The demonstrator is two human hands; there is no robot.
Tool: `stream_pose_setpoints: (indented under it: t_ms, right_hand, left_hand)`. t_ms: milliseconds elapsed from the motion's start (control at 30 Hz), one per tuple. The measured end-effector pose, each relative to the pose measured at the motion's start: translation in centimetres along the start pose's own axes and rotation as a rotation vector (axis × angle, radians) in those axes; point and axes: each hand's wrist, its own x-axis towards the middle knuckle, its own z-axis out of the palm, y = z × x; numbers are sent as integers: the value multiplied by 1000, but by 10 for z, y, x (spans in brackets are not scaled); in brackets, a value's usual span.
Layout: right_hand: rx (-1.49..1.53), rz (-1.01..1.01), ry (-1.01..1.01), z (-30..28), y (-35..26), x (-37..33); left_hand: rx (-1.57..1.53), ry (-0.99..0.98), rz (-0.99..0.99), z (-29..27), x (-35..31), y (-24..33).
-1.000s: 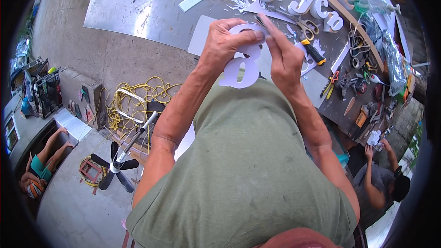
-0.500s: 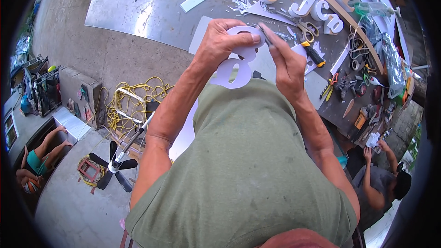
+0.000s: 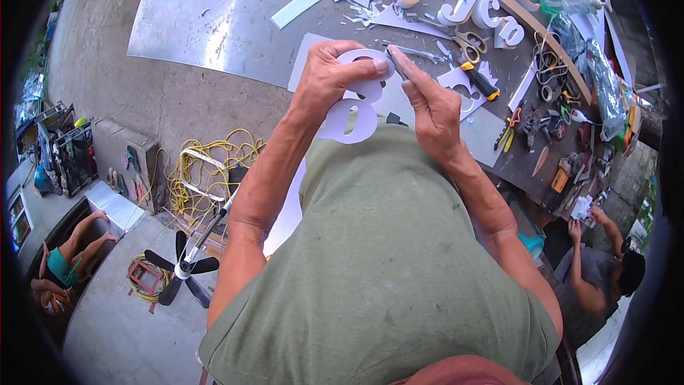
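My left hand (image 3: 324, 85) pinches a flat white cut-out (image 3: 366, 125) with two rounded loops, thumb on top of the upper loop. The cut-out hangs above the near edge of the metal table, in front of my green shirt. In my right hand (image 3: 434, 110) is a thin dark flat tool (image 3: 397, 64), pressed under straight fingers against the outer right edge of the upper loop. My fingers hide most of the tool, so its exact kind cannot be told. Just right of this hand lie a yellow and black utility knife (image 3: 481, 82) and scissors (image 3: 468, 48).
Thick white cut-out letters (image 3: 459, 6) and white scraps (image 3: 407, 21) lie across the table (image 3: 249, 21). Pliers (image 3: 507, 132) and other tools crowd its right side. A fan (image 3: 182, 268) and yellow cord (image 3: 203, 178) are at the left. Another person (image 3: 595, 271) works at the right.
My right hand and the tool have shifted left and slightly up along the loop's edge. The cut-out has moved slightly left and down. The whole view has shifted a little.
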Motion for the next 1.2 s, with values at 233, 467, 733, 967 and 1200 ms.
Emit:
stream_pose_setpoints:
  t_ms: [233,467,733,967,1200]
  right_hand:
    - [-7,-26,33,2,-4,3]
    - [13,0,22,4,-7,12]
    - [49,-1,-16,4,-6,12]
    - [89,37,-38,4,-7,17]
    - [33,15,-33,2,-4,13]
  left_hand:
    - [25,-15,-32,5,0,0]
    - [-88,-25,5,6,2,5]
    - [16,-93,7,4,-1,-4]
    - [-57,-90,-23,3,2,2]
    - [-35,-81,-74,5,2,1]
